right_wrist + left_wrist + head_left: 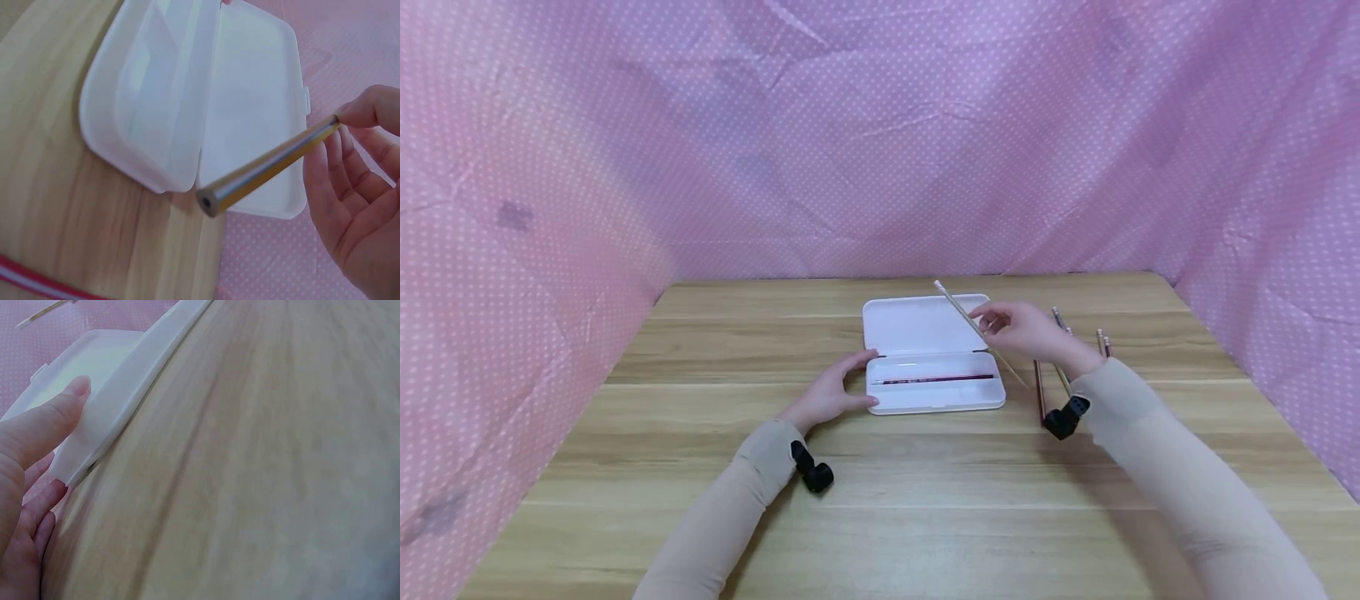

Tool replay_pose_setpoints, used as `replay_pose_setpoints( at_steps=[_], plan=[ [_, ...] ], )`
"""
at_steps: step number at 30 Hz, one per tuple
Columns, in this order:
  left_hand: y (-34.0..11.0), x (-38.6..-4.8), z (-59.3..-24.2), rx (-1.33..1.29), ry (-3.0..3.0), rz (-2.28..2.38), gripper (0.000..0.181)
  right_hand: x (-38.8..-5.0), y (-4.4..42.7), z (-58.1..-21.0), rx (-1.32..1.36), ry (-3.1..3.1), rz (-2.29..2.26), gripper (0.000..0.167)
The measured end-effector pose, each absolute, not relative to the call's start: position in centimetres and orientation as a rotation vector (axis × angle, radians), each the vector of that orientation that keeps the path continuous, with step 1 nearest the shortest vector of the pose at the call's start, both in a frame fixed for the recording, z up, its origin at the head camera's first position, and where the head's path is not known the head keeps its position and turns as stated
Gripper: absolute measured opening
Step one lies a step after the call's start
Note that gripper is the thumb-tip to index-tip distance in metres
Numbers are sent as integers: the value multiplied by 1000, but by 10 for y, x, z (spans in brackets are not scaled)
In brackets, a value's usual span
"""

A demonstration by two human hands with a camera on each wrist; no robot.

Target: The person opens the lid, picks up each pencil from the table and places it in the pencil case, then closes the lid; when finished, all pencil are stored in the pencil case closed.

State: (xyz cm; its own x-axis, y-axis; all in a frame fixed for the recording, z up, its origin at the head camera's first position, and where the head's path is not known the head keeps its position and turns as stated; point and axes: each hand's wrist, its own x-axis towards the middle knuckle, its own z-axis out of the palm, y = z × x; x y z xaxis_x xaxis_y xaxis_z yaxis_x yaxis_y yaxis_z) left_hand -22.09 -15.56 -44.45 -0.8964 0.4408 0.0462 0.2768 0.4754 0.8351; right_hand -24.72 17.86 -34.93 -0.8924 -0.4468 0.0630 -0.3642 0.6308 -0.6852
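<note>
A white plastic pencil case (936,409) lies unfolded on the table, its lid (917,325) laid back on the far side. Inside the base is one dark red pencil (936,379). My left hand (827,393) grips the case's left end, thumb at the near corner and fingers at the far one; the left wrist view shows the thumb (65,409) against the wall. Above the case's right side, my right hand (1018,327) pinches a gold-coloured pencil (269,165) between thumb and fingers. This pencil slants, with its white-tipped end up and its unsharpened end down.
Several more pencils lie right of the case, partly hidden beneath my right wrist, among them a red pencil (1039,392) and a gold one (1063,380). The wooden table (910,500) ends at a pink dotted cloth (880,167) behind and at the sides.
</note>
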Motion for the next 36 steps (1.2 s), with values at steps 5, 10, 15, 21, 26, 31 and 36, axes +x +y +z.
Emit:
replay_pose_setpoints(
  at_steps=[5, 10, 15, 21, 26, 31, 36],
  plan=[
    [-156, -221, -446, 624, 2547, 1395, 76, -254, 162, -346, -788, 2762, -1057, 35],
    [-156, -221, -447, 622, 2551, 1397, 76, -260, 145, -346, -889, 2751, -1050, 36],
    [-155, -221, -448, 636, 2549, 1402, 76, -262, 130, -346, -1013, 2747, -964, 35],
    [-154, -222, -448, 642, 2553, 1399, 76, -261, 119, -348, -1127, 2749, -697, 35],
    [-154, -222, -448, 644, 2549, 1402, 76, -260, 111, -353, -1142, 2712, -548, 33],
    [-153, -222, -448, 636, 2547, 1410, 77, -260, 105, -359, -1190, 2677, -398, 37],
    [-153, -221, -447, 618, 2551, 1400, 79, -261, 99, -364, -1144, 2673, -290, 38]
  ],
)
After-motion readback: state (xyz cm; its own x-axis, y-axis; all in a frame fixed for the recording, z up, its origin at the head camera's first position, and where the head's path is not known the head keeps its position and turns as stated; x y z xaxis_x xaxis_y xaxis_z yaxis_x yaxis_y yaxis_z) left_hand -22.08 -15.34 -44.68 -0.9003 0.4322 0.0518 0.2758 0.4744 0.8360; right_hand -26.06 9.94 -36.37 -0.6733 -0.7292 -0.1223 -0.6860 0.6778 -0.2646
